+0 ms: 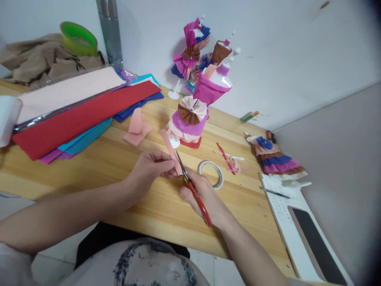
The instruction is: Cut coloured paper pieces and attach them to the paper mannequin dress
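Wooden bench (pixel 160 214), light in tone, with visible grain. Left: layered sheets of coloured paper (pixel 89 119), a long red one uppermost at the front; behind them, a crumpled brown cloth (pixel 44 57). Centre: salmon paper pieces (pixel 136 122); a dress form (pixel 190 121) clad in pink and magenta paper — a red paper piece (pixel 193 143) at its foot — and a tape roll (pixel 221 180) lying flat. Right: paper scraps (pixel 234 163), a tiered paper dress (pixel 278 162) and, near the edge, a white notebook (pixel 279 216).

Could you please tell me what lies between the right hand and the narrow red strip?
In the head view, a white tape roll lies flat between them.
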The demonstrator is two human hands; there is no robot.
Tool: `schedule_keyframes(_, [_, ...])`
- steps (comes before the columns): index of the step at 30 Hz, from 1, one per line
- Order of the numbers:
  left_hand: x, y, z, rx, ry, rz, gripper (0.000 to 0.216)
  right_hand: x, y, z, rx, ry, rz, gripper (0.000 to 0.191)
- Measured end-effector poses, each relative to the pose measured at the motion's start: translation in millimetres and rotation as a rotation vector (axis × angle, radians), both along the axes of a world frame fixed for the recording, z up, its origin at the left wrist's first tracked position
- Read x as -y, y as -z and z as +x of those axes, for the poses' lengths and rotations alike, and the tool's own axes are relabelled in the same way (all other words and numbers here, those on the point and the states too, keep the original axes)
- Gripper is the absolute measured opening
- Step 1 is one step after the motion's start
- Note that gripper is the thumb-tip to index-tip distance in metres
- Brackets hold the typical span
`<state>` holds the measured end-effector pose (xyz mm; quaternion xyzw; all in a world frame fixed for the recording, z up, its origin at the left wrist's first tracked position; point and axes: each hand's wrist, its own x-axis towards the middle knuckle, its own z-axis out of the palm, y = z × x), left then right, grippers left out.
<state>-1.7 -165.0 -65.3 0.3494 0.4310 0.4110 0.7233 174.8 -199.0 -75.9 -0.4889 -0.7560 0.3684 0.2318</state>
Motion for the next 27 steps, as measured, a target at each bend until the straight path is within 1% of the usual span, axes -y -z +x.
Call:
schedule_keyframes(5, [0.5,-0.4,0.4,0.004,0.005,0.004,0.011,-0.4,1.6,-1.5,0.009,0.025,0.002,0.038])
schedule_keyframes(10, [0.9,-0.9,0.8,0.011,0.011,-0.004,0.011,-0.3,3.8,-2.9,-0.006,0.048,0.011,0.034])
schedule_keyframes(14, [0.2,0.0,0.3,0.032,0.014,-0.016,0.011,1.1,4.4,-3.2,-0.026,0.053,0.014,0.035])
schedule_keyframes(20, [0.1,2.1,-0.8,0.047,0.011,-0.034,0.011,2.1,4.2,-2.7,0.014,0.087,-0.015,0.037])
schedule_keyframes(25, [-0.1,3.5,-0.3,0.064,0.007,-0.04,0.011,3.1,5.7,-3.5,0.02,0.116,0.013,0.043])
schedule_keyframes(27, [-0.2,4.2,-0.2,0.065,0.006,-0.043,0.011,3.5,6.3,-4.0,0.017,0.12,0.03,0.043])
